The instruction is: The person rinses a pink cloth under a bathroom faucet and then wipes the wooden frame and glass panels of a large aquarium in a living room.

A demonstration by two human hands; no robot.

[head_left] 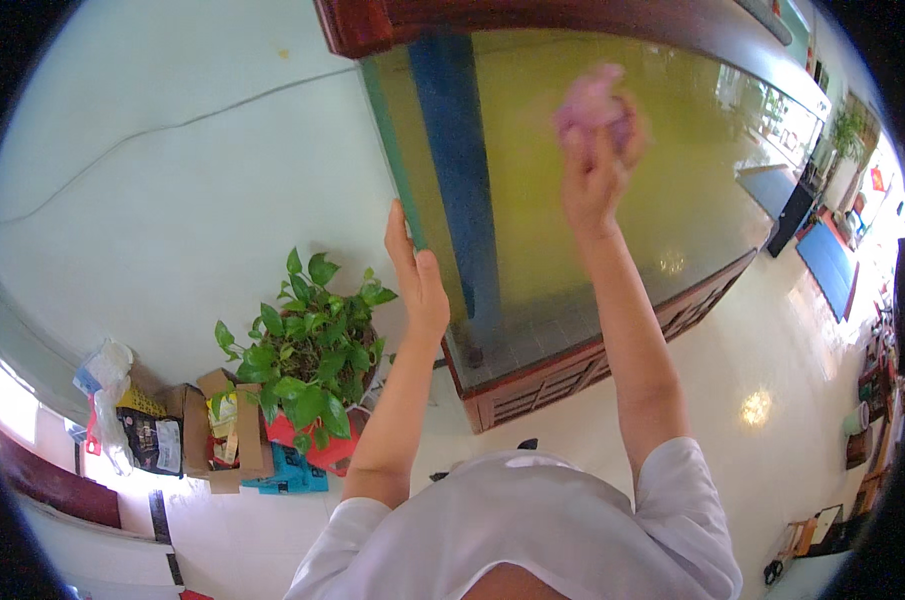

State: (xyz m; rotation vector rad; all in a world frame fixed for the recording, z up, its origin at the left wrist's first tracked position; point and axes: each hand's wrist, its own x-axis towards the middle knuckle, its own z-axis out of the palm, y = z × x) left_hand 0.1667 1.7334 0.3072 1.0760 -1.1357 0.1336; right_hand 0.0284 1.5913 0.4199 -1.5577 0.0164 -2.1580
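Note:
My right hand (596,176) grips a crumpled pink cloth (591,101), blurred, at the upper part of a large glass panel (535,225). The panel looks yellow-green, with a blue vertical band (452,150) near its left side. It seems to be the front of a glass tank or cabinet, with a dark red wooden top (572,19) and a latticed wooden base (550,390). My left hand (416,277) is flat against the panel's green left edge (400,157), thumb apart from the fingers, holding nothing. Whether the cloth touches the glass is hard to tell.
A leafy potted plant (313,352) stands close to my left forearm. Beside it are an open cardboard box (253,442), a black bag (148,439) and a blue package (291,472). A cable (197,120) crosses the pale wall. Blue mats (827,262) lie far right.

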